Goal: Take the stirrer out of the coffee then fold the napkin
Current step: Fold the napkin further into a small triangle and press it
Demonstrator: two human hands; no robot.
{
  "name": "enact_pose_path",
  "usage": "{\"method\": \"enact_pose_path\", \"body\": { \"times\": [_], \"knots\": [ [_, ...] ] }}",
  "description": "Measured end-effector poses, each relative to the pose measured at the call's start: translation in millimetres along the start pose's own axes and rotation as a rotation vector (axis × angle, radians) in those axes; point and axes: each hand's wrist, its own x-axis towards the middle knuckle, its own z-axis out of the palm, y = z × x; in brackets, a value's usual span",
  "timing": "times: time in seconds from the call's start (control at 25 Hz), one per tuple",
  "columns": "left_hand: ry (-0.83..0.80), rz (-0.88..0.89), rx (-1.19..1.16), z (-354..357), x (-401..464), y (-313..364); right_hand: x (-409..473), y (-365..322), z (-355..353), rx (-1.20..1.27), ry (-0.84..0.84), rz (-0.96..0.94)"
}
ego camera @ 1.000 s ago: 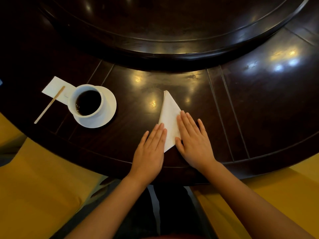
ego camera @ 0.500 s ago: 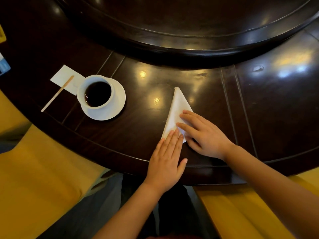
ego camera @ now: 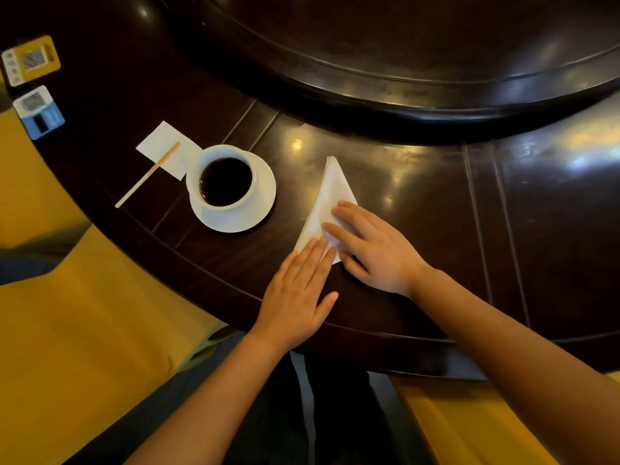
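Note:
A white napkin (ego camera: 330,196), folded into a narrow triangle, lies on the dark wooden table with its tip pointing away from me. My left hand (ego camera: 298,290) lies flat, its fingertips pressing the napkin's near left corner. My right hand (ego camera: 372,250) rests across the napkin's near right part with fingers spread and nearly straight. To the left stands a white cup of black coffee (ego camera: 224,179) on a white saucer (ego camera: 241,219). The wooden stirrer (ego camera: 147,179) lies outside the cup, one end on a small white paper (ego camera: 164,147).
A raised dark turntable (ego camera: 402,72) fills the middle of the table behind the napkin. Two small cards (ego camera: 32,58) lie at the far left edge. Yellow chair seats (ego camera: 77,313) flank my legs below the table's curved rim (ego camera: 385,333).
Both hands have slid along the napkin: the right hand turned across its near part, the left hand drew back to the near corner. The view shifted left.

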Motion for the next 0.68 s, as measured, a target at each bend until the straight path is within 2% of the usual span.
{"method": "enact_pose_path", "body": {
  "times": [0.36,0.68],
  "knots": [
    [-0.023,0.037,0.020,-11,3,-32,25,-11,4,-0.022,-0.031,0.031],
    [-0.042,0.011,0.021,-17,2,-30,28,-14,1,-0.045,-0.051,0.035]
  ]
}}
